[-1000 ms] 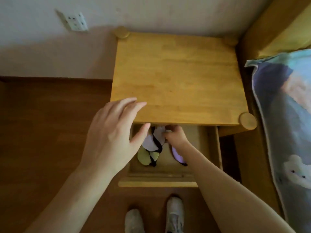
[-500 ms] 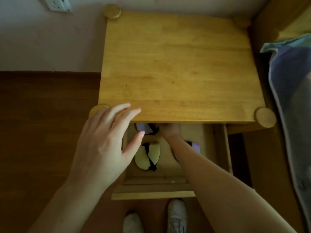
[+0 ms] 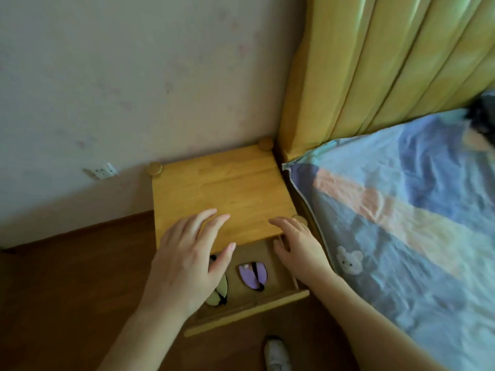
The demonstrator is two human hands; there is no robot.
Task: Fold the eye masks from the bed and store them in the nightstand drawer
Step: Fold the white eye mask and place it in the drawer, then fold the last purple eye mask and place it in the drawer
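The wooden nightstand [image 3: 219,188] stands between the wall and the bed, its drawer [image 3: 249,314] pulled open. Inside lie a folded purple eye mask [image 3: 250,274] with a black strap and a folded pale yellow-green eye mask [image 3: 218,294], partly hidden by my left hand. My left hand [image 3: 187,263] hovers over the drawer's left side, fingers spread, holding nothing. Over the drawer's right rear corner is my right hand [image 3: 297,247], also open and empty. A third mask seen earlier is not visible now.
The bed with a blue, orange and bear-print cover [image 3: 401,231] lies to the right, its yellow padded headboard [image 3: 375,70] behind. A wall socket [image 3: 103,171] sits low on the wall. A dark shape [image 3: 482,113] lies at the bed's far edge. My white shoe [image 3: 276,354] is on the brown floor.
My right hand has come out of the drawer and now floats above its right corner, empty. The camera swung up and right, bringing the bed and headboard into view.
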